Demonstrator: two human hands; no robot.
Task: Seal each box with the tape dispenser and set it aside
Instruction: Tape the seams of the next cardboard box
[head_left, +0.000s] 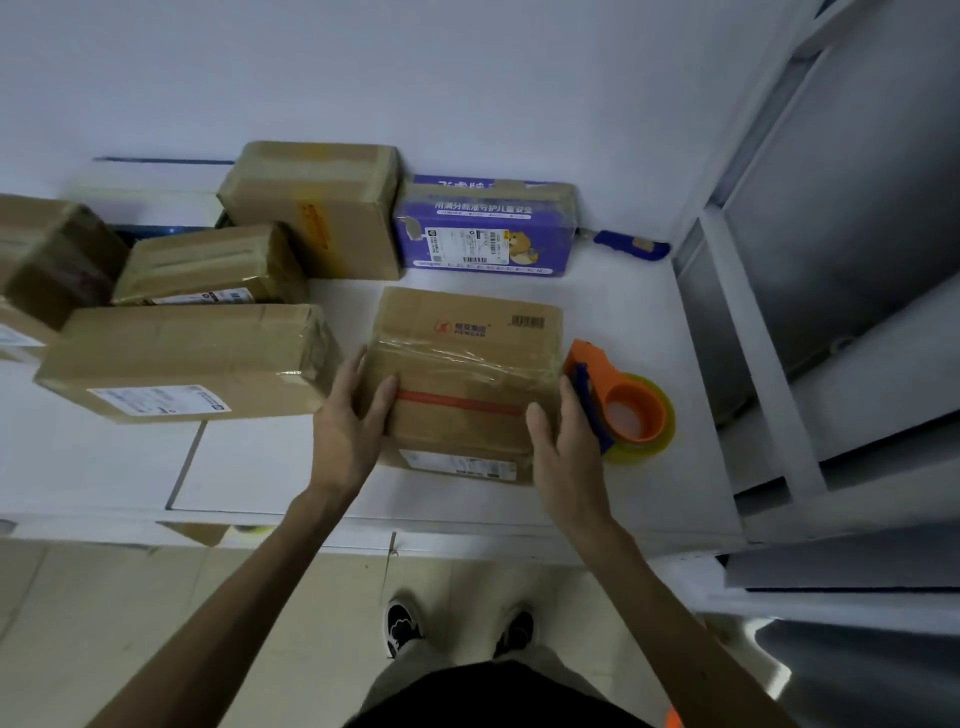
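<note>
Left hand (345, 431) and right hand (563, 447) are flat, fingers straight, squeezing the taped box (467, 384) mid-surface (623, 312) from both sides, probably to shift it aside. Tape dispenser (631, 405) sits just right of it, within reach. Other boxes (187, 358) are piled left.

Bare desk (270, 467) lay open in front of the centre box (467, 364); a long box (182, 358) crowded its left, the tape dispenser (631, 410) its right, a purple pack (485, 228) behind.

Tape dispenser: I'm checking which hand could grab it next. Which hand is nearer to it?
Right. The right hand lies on the cardboard box's right side, directly beside the tape dispenser. The left hand lies on the box's left side, with the box between it and the dispenser.
</note>
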